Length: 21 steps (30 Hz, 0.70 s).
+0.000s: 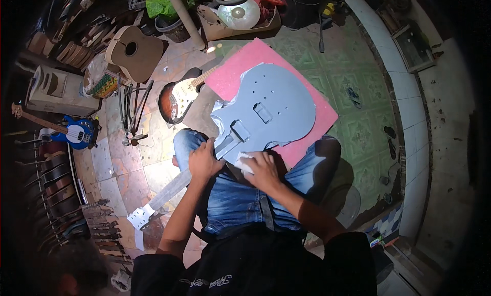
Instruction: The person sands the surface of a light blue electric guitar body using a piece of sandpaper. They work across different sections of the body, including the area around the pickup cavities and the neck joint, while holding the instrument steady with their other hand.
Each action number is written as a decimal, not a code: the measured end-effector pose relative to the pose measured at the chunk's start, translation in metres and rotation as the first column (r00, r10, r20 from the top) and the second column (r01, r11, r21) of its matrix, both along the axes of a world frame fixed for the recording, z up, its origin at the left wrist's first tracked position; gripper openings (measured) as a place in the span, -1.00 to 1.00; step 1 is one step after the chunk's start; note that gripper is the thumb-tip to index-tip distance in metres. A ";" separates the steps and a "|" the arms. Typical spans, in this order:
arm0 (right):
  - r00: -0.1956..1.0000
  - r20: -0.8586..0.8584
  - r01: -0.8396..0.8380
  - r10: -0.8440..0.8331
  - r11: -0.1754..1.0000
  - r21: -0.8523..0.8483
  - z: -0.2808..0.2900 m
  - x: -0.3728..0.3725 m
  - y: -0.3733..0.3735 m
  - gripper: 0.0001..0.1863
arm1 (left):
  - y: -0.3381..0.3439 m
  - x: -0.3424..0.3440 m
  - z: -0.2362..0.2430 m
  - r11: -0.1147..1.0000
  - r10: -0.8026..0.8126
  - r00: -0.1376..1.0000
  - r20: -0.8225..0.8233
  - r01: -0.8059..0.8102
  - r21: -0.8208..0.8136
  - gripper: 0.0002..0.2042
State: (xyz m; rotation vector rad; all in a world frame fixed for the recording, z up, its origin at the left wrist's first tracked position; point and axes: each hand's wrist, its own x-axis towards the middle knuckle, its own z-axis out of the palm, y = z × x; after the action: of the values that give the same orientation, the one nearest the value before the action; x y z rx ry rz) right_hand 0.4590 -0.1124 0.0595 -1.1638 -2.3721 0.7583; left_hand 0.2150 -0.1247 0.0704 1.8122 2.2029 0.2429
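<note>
A grey-coated electric guitar (289, 99) lies across my lap, its body over a pink board (225, 78) and its neck slanting down to the left. The body has bare pickup cavities and several small holes. The fingerboard looks covered in a pale strip, and the headstock (139, 217) is pale grey. My left hand (204, 161) is wrapped round the neck close to the body joint. In my right hand (263, 170) is a white folded pad (245, 162), pressed against the body near the neck joint. Whether the pad is cloth or abrasive paper I cannot tell.
A sunburst electric guitar (179, 97) lies on the tiled floor beyond my left knee. Farther left are an acoustic guitar body (134, 53), a metal stand (134, 112) and a blue bass guitar (77, 133). A cardboard box (212, 27) stands at the back.
</note>
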 end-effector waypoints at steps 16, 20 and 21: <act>0.904 0.002 0.425 -0.427 0.901 0.091 -0.019 0.031 0.063 -0.48 | -0.006 -0.001 0.006 1.000 -0.014 1.000 -0.017 0.014 0.016 -0.27; 0.935 -0.016 0.353 -0.353 0.935 0.010 -0.029 0.010 0.030 -0.43 | -0.003 -0.006 -0.003 1.000 0.012 1.000 -0.011 -0.012 -0.010 -0.27; 0.984 0.020 0.178 -0.178 0.984 0.026 -0.020 0.005 0.003 -0.37 | 0.000 -0.003 -0.002 0.999 0.011 1.000 -0.001 -0.011 -0.030 -0.28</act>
State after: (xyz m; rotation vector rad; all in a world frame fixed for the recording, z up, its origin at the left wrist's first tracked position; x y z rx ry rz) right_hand 0.4639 -0.1091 0.0390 -1.3588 -2.2510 0.6575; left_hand 0.2125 -0.1245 0.0679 1.7852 2.2054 0.2102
